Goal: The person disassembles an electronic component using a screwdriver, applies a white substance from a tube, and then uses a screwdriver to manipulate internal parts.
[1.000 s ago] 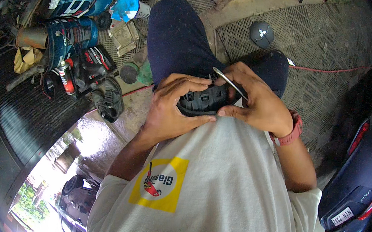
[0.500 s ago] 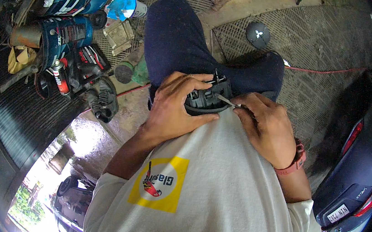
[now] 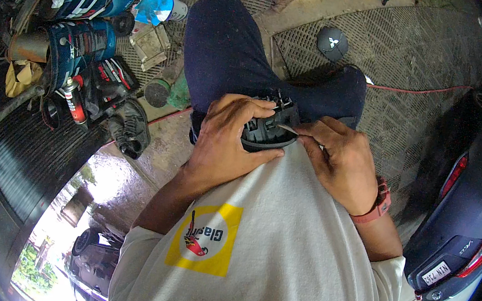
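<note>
A black molded plastic part (image 3: 263, 131), with a curved rim and ribs and slots inside, rests against my lap and shirt front. My left hand (image 3: 224, 132) is closed round its left side, fingers over the far edge and thumb along the near rim. At its right side my right hand (image 3: 339, 162) pinches a thin, pale, flat strip (image 3: 287, 128) between thumb and forefinger. The strip's tip reaches into the part just inside the rim. What the strip is made of cannot be made out, and my fingers cover its other end.
Blue pails (image 3: 84, 43), a spray can (image 3: 74, 99) and a black shoe (image 3: 129, 129) stand at the left. A dark cap (image 3: 332, 44) lies on the floor ahead, near a thin red hose (image 3: 414, 91). A dark car (image 3: 458, 229) is parked at the right.
My right hand has shifted slightly left toward the part, and less of the strip shows. The left hand keeps its hold on the part.
</note>
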A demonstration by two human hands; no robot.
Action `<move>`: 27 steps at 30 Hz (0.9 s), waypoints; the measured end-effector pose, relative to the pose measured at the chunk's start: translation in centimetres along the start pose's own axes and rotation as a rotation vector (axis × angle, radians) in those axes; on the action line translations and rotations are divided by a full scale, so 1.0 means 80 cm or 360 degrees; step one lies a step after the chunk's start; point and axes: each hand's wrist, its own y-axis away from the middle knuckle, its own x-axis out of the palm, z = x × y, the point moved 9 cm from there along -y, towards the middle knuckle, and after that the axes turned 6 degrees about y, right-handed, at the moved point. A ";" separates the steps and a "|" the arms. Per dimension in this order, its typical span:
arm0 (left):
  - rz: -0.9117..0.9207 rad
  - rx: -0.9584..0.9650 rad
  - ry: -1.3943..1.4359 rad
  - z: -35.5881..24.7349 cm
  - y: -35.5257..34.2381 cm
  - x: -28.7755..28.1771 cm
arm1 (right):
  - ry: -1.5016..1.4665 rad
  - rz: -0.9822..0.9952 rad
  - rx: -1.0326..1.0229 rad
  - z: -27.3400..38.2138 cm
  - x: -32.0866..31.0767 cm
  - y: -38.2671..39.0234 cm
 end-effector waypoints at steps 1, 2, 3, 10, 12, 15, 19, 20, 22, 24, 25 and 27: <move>-0.0003 0.0008 -0.0002 0.000 0.000 0.000 | 0.0023 -0.0010 0.0007 0.001 0.001 0.002; -0.0007 0.0016 -0.0003 -0.001 0.000 -0.001 | 0.0046 -0.0020 0.0014 0.002 0.002 0.004; -0.0011 0.0023 -0.0006 -0.001 0.000 -0.001 | 0.0068 -0.0030 0.0019 0.003 0.002 0.006; 0.0008 0.0011 0.0012 0.002 0.004 0.002 | 0.0079 -0.0059 0.0009 0.003 0.004 0.006; 0.0029 0.0027 0.0013 0.001 0.005 0.005 | 0.0241 -0.0068 -0.0093 0.002 -0.002 -0.001; 0.0081 0.0026 -0.0062 -0.005 0.005 0.005 | 0.0666 0.0021 -0.0382 0.016 -0.018 -0.034; 0.0079 0.0074 -0.0060 -0.006 0.007 0.007 | 0.0815 0.0217 -0.0731 0.032 -0.009 -0.080; 0.0071 0.0101 -0.0052 -0.007 0.008 0.008 | 0.0777 0.0296 -0.0801 0.035 -0.005 -0.090; 0.0040 0.0115 -0.0033 -0.007 0.013 0.010 | 0.0686 0.0465 -0.0966 0.039 0.007 -0.115; 0.0023 0.0122 0.0012 -0.006 0.017 0.015 | 0.0672 0.0691 -0.1018 0.043 0.031 -0.137; 0.0012 0.0121 0.0019 -0.004 0.019 0.015 | 0.0682 0.0938 -0.0990 0.049 0.043 -0.150; -0.0007 0.0121 0.0034 -0.002 0.021 0.015 | 0.0621 0.1187 -0.0974 0.048 0.059 -0.160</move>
